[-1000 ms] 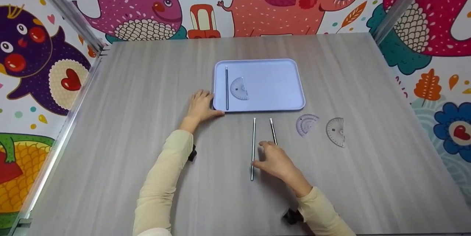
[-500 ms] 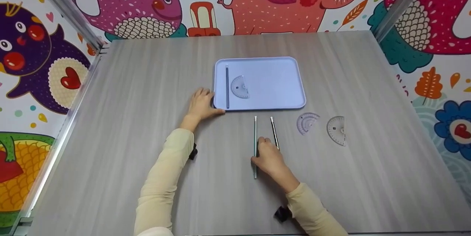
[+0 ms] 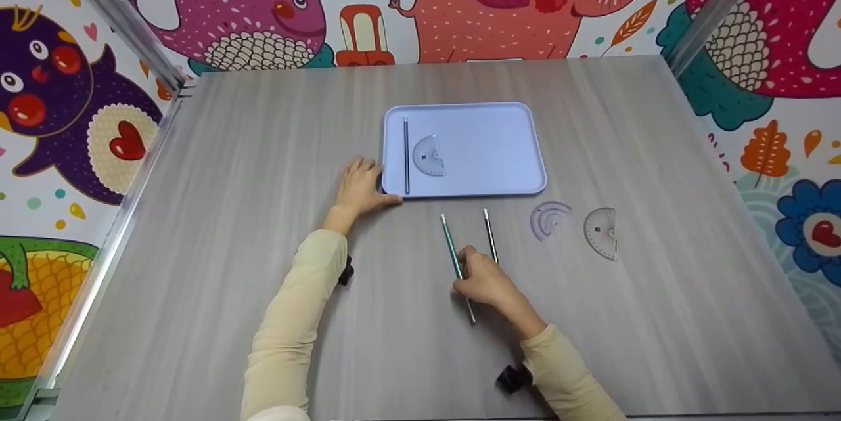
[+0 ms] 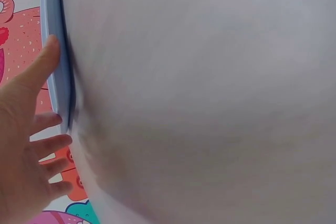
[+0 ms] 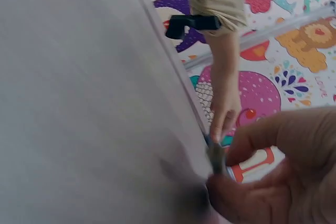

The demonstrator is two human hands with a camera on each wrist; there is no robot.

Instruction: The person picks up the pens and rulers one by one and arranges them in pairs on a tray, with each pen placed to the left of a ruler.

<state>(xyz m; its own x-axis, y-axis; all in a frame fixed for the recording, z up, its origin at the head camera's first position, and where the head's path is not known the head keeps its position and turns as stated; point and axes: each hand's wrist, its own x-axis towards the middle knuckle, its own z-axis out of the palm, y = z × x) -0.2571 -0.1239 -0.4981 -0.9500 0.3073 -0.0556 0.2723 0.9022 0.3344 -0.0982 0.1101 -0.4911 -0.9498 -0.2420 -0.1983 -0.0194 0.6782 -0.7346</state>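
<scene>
green pencil (image 3: 448, 232): pinched between thumb and fingers of your right hand (image 3: 485, 278), its far end slanting left beyond your grip; contact with the table (image 3: 683, 329) is hard to judge, the right wrist view being blurred. dark pencil (image 3: 489, 229): just right of the green one, partly hidden by that hand. right sleeve (image 3: 570, 372): angled in from lower right. left hand (image 3: 359, 188): fingers extended, at the blue tray's (image 3: 493, 152) near left corner.

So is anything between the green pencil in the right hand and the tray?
Nothing visible stands between the green pencil and the tray. Another pencil lies to the right, the left hand at the tray's near left corner.
</scene>
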